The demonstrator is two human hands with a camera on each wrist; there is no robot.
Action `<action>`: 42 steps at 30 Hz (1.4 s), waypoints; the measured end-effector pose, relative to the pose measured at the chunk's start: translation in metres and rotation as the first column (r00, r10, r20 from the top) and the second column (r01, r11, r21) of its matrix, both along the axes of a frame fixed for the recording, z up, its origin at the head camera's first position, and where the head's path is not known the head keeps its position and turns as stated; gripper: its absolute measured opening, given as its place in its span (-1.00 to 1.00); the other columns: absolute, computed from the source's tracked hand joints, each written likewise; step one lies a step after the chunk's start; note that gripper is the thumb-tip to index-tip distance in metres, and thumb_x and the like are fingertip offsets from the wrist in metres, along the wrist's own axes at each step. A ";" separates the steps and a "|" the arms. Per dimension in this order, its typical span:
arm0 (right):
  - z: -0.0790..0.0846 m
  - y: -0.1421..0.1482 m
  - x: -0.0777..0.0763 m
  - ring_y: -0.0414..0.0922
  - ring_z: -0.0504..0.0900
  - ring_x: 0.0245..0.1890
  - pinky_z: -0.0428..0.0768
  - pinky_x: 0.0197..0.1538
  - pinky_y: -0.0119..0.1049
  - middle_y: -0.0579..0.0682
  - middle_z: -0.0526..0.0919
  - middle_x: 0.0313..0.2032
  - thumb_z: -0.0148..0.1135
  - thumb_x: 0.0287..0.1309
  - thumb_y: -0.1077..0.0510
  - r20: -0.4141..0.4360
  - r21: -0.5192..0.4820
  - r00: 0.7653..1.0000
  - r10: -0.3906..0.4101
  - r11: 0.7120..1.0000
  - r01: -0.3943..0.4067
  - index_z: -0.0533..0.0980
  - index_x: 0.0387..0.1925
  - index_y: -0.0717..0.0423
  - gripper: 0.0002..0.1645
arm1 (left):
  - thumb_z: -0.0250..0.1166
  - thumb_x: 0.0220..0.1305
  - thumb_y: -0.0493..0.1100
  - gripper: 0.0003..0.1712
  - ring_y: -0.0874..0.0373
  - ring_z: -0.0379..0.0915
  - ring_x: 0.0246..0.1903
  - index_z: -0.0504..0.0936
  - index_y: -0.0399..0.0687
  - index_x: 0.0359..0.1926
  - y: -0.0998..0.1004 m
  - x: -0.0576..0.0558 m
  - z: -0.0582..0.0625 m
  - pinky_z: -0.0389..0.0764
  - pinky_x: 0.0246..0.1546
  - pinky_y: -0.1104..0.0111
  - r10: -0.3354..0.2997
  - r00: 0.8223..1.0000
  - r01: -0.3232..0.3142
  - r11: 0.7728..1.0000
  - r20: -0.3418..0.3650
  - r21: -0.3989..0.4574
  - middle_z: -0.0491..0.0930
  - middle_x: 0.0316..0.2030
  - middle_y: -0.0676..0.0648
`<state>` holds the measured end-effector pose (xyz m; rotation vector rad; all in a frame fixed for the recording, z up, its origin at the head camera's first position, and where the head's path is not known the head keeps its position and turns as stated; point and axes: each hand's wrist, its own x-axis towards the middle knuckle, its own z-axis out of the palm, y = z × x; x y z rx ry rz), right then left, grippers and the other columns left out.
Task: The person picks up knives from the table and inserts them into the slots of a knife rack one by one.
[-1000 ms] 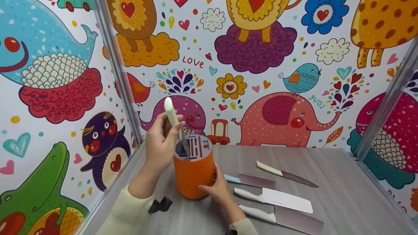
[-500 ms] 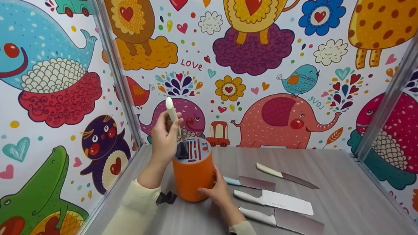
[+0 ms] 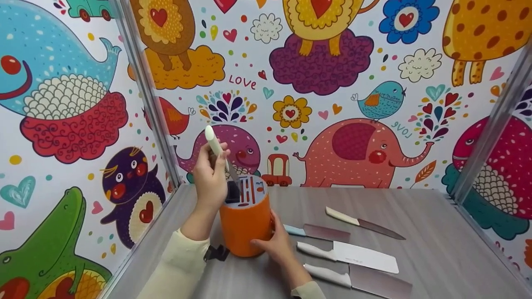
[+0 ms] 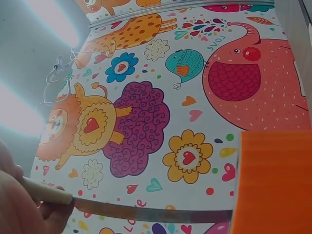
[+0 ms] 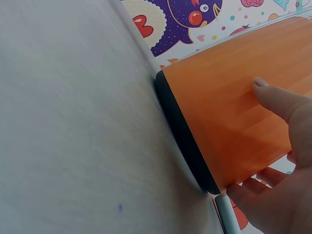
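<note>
A knife [image 3: 215,143] with a cream handle is gripped in my left hand [image 3: 210,178], handle up and leaning left. Its narrow blade [image 4: 156,214] reaches down to the slotted top of an orange knife block [image 3: 245,226]; how far the tip enters a slot cannot be told. My right hand [image 3: 276,241] holds the block low on its right side, with the thumb [image 5: 278,100] across the front and the fingers around the far side. The block stands upright on the table, its dark base [image 5: 187,139] showing in the right wrist view.
Right of the block lie a cream-handled knife [image 3: 363,222], a blue-handled cleaver [image 3: 326,231], a white cleaver [image 3: 365,256] and another white-handled cleaver [image 3: 380,282]. The grey table [image 3: 436,232] is bounded by cartoon-printed wall panels [image 3: 324,104].
The left hand has shifted slightly, and the knife's handle now leans more to the left. The right hand keeps its hold on the block, which has hardly moved.
</note>
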<state>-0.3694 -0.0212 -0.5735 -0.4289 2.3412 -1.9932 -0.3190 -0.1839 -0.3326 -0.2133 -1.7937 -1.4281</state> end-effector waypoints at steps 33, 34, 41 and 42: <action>0.005 0.006 -0.003 0.19 0.40 0.51 0.34 0.56 0.30 0.13 0.36 0.57 0.70 0.03 0.04 0.059 0.013 0.998 0.008 1.000 -0.008 0.08 0.69 -0.07 0.33 | 0.08 0.66 -0.26 -0.58 -0.18 0.57 0.32 0.46 -0.21 0.43 0.001 -0.060 -0.075 0.44 0.50 -0.10 -0.107 0.933 0.064 0.989 0.344 0.134 0.61 0.33 -0.25; 0.005 0.006 -0.003 0.19 0.40 0.52 0.34 0.56 0.29 0.13 0.36 0.57 0.70 0.03 0.03 0.061 0.010 0.998 0.010 1.000 -0.011 0.08 0.68 -0.08 0.33 | 0.08 0.66 -0.26 -0.58 -0.18 0.56 0.33 0.47 -0.20 0.42 0.001 -0.060 -0.075 0.44 0.50 -0.10 -0.109 0.929 0.061 0.988 0.353 0.142 0.60 0.33 -0.25; 0.003 0.005 -0.003 0.21 0.35 0.56 0.31 0.57 0.31 0.13 0.34 0.58 0.69 0.06 0.02 0.073 -0.012 0.997 0.025 1.000 -0.024 0.09 0.68 -0.10 0.31 | 0.09 0.68 -0.16 -0.59 -0.20 0.57 0.32 0.47 -0.19 0.40 -0.001 -0.065 -0.074 0.54 0.40 -0.10 -0.099 0.903 0.043 0.989 0.419 0.142 0.59 0.33 -0.30; 0.003 0.005 -0.003 0.21 0.35 0.56 0.31 0.58 0.31 0.13 0.34 0.58 0.69 0.06 0.03 0.075 -0.017 0.997 0.026 1.000 -0.025 0.09 0.68 -0.11 0.30 | 0.10 0.67 -0.14 -0.58 -0.20 0.58 0.30 0.47 -0.19 0.40 -0.001 -0.066 -0.073 0.57 0.37 -0.09 -0.093 0.899 0.038 0.990 0.429 0.136 0.59 0.32 -0.30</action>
